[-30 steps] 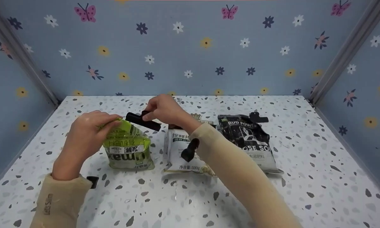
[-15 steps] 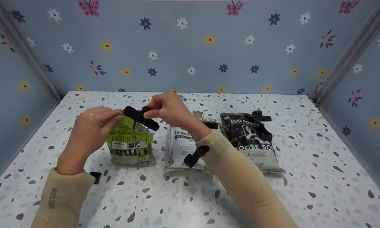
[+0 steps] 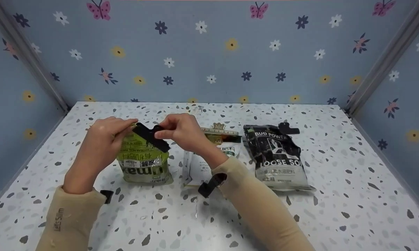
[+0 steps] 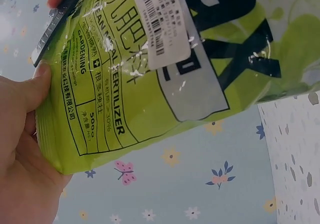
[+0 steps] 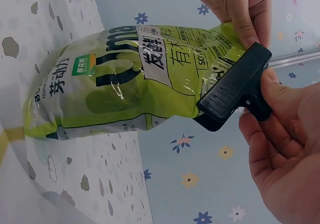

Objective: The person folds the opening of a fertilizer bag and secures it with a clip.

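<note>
Head view alone shows a black bag; left grip pinches green bag, right grip a clip.

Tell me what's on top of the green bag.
A clip straddles the top of the green bag, pinched by the right hand; the left hand pinches the bag beside it. The part under the clip is covered; any fold there cannot be seen.

- We face a blue back wall printed with pink butterflies and white, yellow and dark flowers.
- We see a matching left wall and right wall, grey strips at the corners.
- Below us spreads a white, speckled tabletop.
</note>
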`<state>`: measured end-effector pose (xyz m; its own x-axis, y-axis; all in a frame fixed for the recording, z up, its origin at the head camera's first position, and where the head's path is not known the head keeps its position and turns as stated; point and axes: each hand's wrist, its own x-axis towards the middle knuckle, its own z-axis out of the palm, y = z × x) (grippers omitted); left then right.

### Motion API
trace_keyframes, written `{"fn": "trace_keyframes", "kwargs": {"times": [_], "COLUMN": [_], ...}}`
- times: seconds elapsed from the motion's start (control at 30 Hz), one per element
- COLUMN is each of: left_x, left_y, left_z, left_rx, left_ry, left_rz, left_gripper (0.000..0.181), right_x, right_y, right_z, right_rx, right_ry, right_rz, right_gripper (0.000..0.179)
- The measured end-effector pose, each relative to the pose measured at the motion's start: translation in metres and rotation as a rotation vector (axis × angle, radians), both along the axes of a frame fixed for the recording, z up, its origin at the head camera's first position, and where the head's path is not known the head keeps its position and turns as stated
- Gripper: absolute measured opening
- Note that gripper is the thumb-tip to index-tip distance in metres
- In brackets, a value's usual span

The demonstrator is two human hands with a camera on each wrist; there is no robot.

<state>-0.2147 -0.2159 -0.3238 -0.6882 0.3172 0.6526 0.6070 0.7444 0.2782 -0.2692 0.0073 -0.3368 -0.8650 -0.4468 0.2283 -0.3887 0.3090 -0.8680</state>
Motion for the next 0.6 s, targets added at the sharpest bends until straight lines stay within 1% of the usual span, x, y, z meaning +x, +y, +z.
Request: {"fn": "trace_keyframes", "kwargs": {"times": [0.23, 0.4, 0.5, 0.6], "left_x": [0.002, 0.002, 0.003, 0.004], "left_y": [-0.002, -0.003, -0.004, -0.004], "left_z": [0.002, 0.002, 0.002, 0.002], "left_rx": [0.016, 0.03, 0.043, 0.07], "left_ry": [-0.024, -0.023, -0.014, -0.018], "left_rz": [0.003, 0.013, 0.021, 0.024], "left_gripper": [0.019, 0.017, 0.014, 0.012], "right_x": [0.004, 0.005, 0.006, 0.007], "right_y": [-0.004, -0.005, -0.006, -0.006], "right_z": [-0.005, -0.007, -0.009, -0.012], "right_rx": [-0.036, -0.03, -0.031, -0.037], "right_ry": [-0.013, 0.018, 0.023, 0.008], "right_rz": [0.005, 0.008, 0.008, 0.005], "right_gripper": [0.009, 0.01, 0.014, 0.019]}}
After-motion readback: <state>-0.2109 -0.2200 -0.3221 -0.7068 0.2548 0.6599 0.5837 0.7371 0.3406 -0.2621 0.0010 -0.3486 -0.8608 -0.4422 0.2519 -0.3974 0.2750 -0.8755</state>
